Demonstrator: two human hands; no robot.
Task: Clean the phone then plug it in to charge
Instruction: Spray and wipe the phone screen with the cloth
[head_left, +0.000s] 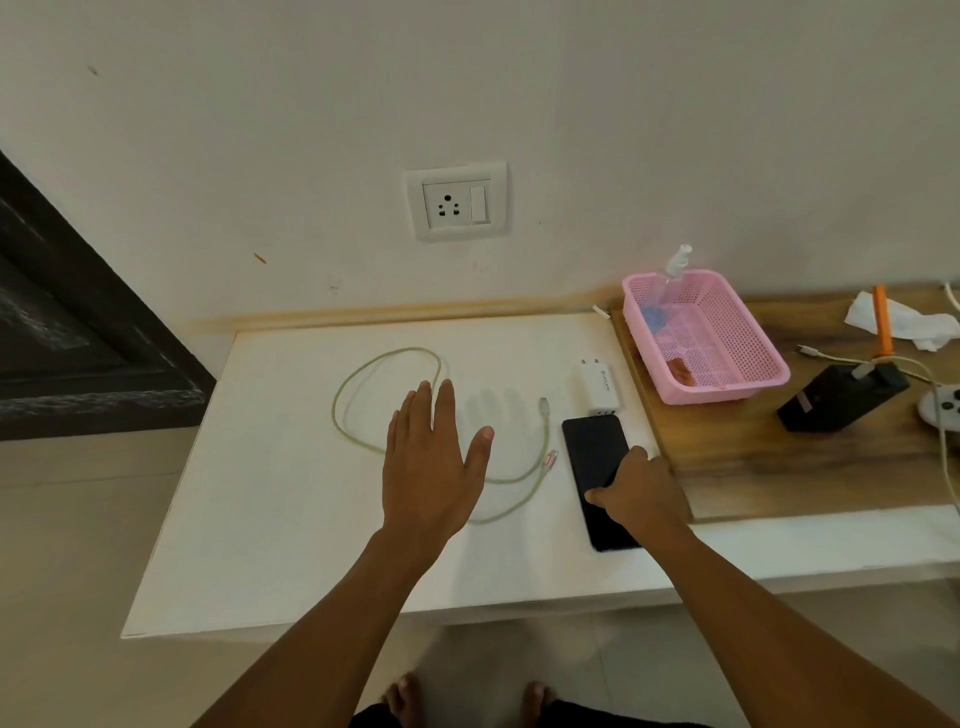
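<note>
Black smartphone (595, 457), screen dark, lies flat; our right hand (636, 491) grips its edge. Our left hand (428, 467) hovers spread above the charging cable (363, 374).

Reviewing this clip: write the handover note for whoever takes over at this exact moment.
Left hand: open, empty, over the cable.
Right hand: gripping the phone, which lies face up on the white table.
Charger lies unplugged beyond the phone; wall socket is free.
Spray bottle sits in the pink basket.
Done: no sign of cleaning.
Left: clean, then plug in.
</note>
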